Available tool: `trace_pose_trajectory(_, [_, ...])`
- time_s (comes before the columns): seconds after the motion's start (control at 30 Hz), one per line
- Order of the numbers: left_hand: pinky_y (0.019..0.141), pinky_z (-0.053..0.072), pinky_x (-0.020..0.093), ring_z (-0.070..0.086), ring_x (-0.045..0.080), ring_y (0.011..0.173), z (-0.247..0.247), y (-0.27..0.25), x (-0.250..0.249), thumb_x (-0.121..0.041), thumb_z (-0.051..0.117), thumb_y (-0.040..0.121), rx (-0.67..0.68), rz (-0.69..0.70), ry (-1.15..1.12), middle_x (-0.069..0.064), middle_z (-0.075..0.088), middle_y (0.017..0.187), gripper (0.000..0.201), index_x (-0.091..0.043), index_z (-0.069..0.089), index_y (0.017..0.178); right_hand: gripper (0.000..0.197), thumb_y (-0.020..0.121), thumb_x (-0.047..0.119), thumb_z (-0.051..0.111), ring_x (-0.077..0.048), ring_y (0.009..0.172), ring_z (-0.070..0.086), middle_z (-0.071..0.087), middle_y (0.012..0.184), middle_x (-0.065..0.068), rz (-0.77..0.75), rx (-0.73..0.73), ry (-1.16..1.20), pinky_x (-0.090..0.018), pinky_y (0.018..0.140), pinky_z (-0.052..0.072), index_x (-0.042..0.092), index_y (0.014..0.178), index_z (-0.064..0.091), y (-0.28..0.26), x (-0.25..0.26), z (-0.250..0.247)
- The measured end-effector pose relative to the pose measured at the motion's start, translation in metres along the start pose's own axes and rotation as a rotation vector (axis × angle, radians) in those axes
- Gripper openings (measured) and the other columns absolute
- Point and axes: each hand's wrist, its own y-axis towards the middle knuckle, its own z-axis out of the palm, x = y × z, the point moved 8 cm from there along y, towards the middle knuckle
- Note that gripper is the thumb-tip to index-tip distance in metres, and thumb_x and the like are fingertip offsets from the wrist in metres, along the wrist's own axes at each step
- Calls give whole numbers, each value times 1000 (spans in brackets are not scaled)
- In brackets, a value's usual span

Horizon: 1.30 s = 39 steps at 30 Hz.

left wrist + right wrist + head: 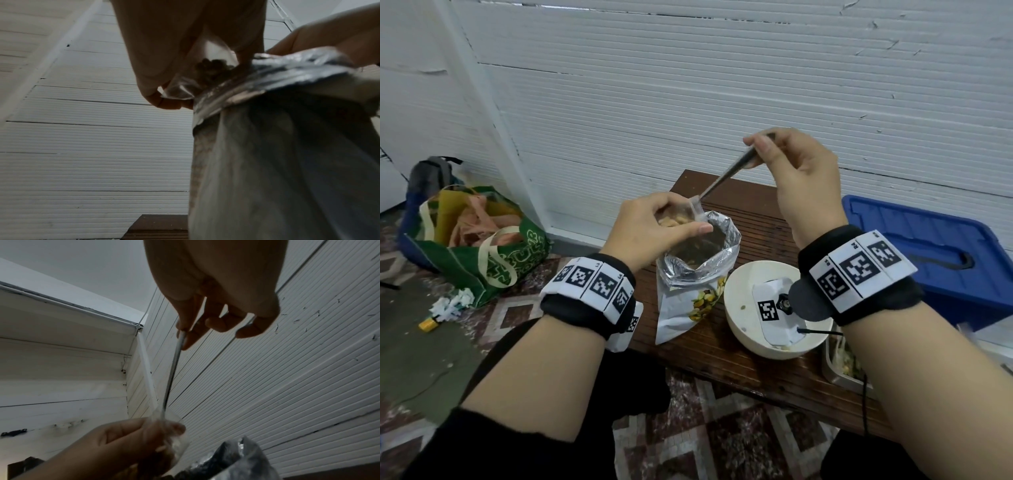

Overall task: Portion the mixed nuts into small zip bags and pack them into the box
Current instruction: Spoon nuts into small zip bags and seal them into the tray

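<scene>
My left hand [654, 226] grips a small clear zip bag [681, 216] with nuts in it, just above the mouth of the big foil nut pouch [698, 267] that stands on the wooden table. My right hand [784, 161] pinches the handle of a metal spoon [726, 178], whose bowl end dips into the zip bag's opening. In the left wrist view the zip bag [185, 91] with nuts [213, 66] shows beside the foil pouch [277, 146]. In the right wrist view the spoon [172, 369] runs down into the zip bag [174, 434].
A white bowl [743, 301] sits right of the pouch on the wooden table [756, 212]. A blue plastic box lid [928, 240] lies at the right, and a metal tray [842, 370] peeks under my right forearm. A green shopping bag [476, 246] and litter lie on the floor at left.
</scene>
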Motion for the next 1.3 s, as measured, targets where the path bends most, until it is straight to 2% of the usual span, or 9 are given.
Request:
trace_pose_trajectory(0.13, [77,56,27,64,8,84,-15,3,7,-56,79,54,-48,-40,-24,-9,68,87,45,-29,66,87,17,94,12,56,-6,78,64,67,85,4,-65,-165,51,-17,79,50,23,87,66,3,4,-23])
trace_pose_trajectory(0.27, [55,51,16,66,12,77,-24,4,10,-43,80,57,-47,-47,-88,-1,68,89,51,-16,67,98,21,95,13,55,-6,76,63,66,81,8,-18,-324,-5,-20,77,51,26,80,63,0,-7,-44])
trace_pose_trajectory(0.37, [65,57,30,68,11,76,-27,3,12,-53,81,52,-35,-49,-64,-2,71,92,60,-17,69,99,20,94,18,56,-10,80,63,66,81,6,59,-302,-134,-22,79,50,29,79,64,-5,-21,-41])
trace_pose_trajectory(0.5, [85,56,33,67,7,88,-18,2,12,-52,82,50,45,-50,-21,-6,73,96,49,-28,70,91,14,93,26,58,6,68,56,64,74,13,82,-72,-300,-12,71,44,21,91,71,-16,-33,-13])
trace_pose_trajectory(0.6, [86,56,37,67,13,88,-10,1,11,-53,82,50,91,-23,36,-6,73,92,52,-27,73,93,15,92,30,60,-8,62,52,63,64,13,-41,124,-485,-35,81,44,26,93,74,-29,-34,14])
trace_pose_trajectory(0.8, [77,56,28,65,11,84,-5,2,11,-54,82,48,108,5,104,-8,72,89,54,-29,71,94,18,95,30,54,-18,96,44,46,64,18,-55,444,-788,-33,83,21,28,93,71,-57,-55,47])
trace_pose_trajectory(0.9, [71,50,21,63,13,83,-4,1,8,-48,84,52,109,24,135,-8,70,89,46,-32,69,92,17,95,28,56,-19,89,53,51,60,15,49,388,-692,-35,91,29,30,81,66,-53,-61,43])
trace_pose_trajectory(1.07, [78,54,31,64,15,86,-3,0,5,-49,83,50,116,19,144,-7,70,90,52,-27,71,95,29,92,26,60,-19,78,62,64,64,9,241,238,-479,-56,94,43,35,65,60,-46,-72,31])
trace_pose_trajectory(1.3, [77,56,33,64,13,82,-7,-1,2,-55,80,49,87,27,125,-7,71,86,57,-27,73,98,21,92,22,56,-15,79,61,69,79,1,371,-38,-400,-45,92,46,21,76,70,-37,-67,1])
